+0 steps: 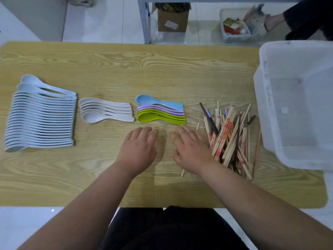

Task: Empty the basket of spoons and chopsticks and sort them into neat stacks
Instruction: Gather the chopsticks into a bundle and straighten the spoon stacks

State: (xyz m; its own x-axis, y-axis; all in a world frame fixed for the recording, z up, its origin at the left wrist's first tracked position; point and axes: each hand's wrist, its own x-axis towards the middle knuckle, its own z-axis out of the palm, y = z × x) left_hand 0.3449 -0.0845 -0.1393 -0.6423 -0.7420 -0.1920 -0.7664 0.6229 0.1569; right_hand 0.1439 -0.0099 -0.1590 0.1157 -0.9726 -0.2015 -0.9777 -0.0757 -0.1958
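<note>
With the spoons (39,120) nested by colour from nine to twelve o'clock on the bench (126,69), left hand (138,148) and right hand (191,150) hover with fingers spread and empty, probably turning next to the jumbled chopsticks (228,138) at three o'clock, beside the emptied basket (295,105).

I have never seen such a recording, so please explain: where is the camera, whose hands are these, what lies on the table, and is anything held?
No machine here: a person works with bare hands. The one picture comes from a camera on the person's head, looking down. On the wooden table lie, left to right, a long row of pale blue spoons, a stack of white spoons, a stack of coloured spoons and a loose pile of chopsticks. A white basket at the right looks empty. The left hand and right hand are open near the coloured spoons and hold nothing.
</note>
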